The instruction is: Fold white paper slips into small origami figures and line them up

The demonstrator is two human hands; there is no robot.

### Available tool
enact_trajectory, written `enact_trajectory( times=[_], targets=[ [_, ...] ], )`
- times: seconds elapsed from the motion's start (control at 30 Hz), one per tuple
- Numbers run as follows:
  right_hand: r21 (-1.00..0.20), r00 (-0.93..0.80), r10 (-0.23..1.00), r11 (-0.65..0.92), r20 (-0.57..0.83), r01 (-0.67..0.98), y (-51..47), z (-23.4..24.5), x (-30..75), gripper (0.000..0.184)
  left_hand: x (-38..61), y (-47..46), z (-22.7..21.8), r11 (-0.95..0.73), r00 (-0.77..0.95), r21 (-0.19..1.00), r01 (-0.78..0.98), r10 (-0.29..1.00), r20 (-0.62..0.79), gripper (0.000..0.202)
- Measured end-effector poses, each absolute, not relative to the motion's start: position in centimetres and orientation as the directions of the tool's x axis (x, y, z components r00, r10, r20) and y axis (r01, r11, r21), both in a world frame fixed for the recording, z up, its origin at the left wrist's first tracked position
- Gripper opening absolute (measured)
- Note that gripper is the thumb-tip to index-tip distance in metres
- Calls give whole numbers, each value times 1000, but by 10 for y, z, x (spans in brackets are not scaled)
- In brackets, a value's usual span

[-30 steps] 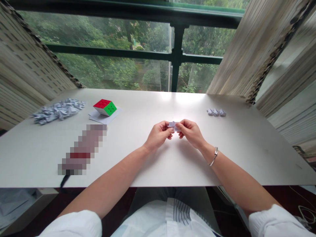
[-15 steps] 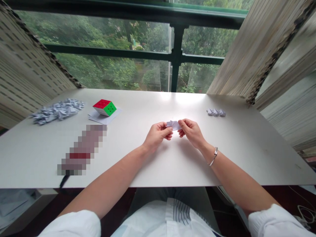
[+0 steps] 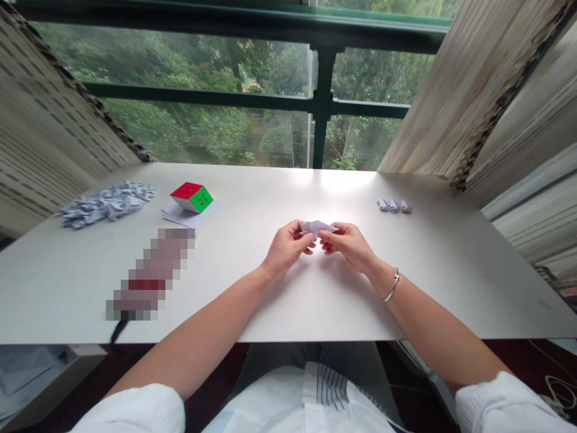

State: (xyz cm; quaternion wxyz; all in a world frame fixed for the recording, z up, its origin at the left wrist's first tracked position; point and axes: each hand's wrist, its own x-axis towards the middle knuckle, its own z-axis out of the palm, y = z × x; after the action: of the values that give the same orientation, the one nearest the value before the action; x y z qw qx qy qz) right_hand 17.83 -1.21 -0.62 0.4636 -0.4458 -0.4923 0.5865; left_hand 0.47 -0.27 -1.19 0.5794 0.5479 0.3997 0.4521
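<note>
Well, both hands are closed in a pinch on a small pale-lilac folded paper piece, which sits between them with its pointed ends sticking out. The left hand grips one end with curled fingers, and the right hand grips the other, a thin silver bangle circling its wrist. The hands nearly meet at the piece, above a matte white surface.

Well to the right of the folded piece, a short row of similar pale-lilac paper shapes lies on the surface. Far to the left of the piece is a much larger heap of the same kind of folded paper shapes. Nearer to it on that side, a red-and-green puzzle cube rests on white paper sheets. Below those sheets, toward the near edge, lies a long object too blurred to tell. Beyond the piece, a dark green window frame looks onto leafy trees.
</note>
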Motion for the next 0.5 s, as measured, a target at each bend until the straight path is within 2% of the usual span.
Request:
enact_trajectory(
  times=[0.1,0.27,0.5],
  targets=[
    [-992,-200,977,-95,-76,-86,-12,-7,178,41,5,-3,-11,-74,273,993,-95,957,98,42],
    [-995,-199,977,-87,-76,-49,-12,-7,178,39,4,0,-12,-68,225,990,-122,970,94,32],
    [-992,-156,987,-63,-45,-113,-12,-7,177,36,5,0,-11,-3,214,985,-172,976,40,32]
  ],
)
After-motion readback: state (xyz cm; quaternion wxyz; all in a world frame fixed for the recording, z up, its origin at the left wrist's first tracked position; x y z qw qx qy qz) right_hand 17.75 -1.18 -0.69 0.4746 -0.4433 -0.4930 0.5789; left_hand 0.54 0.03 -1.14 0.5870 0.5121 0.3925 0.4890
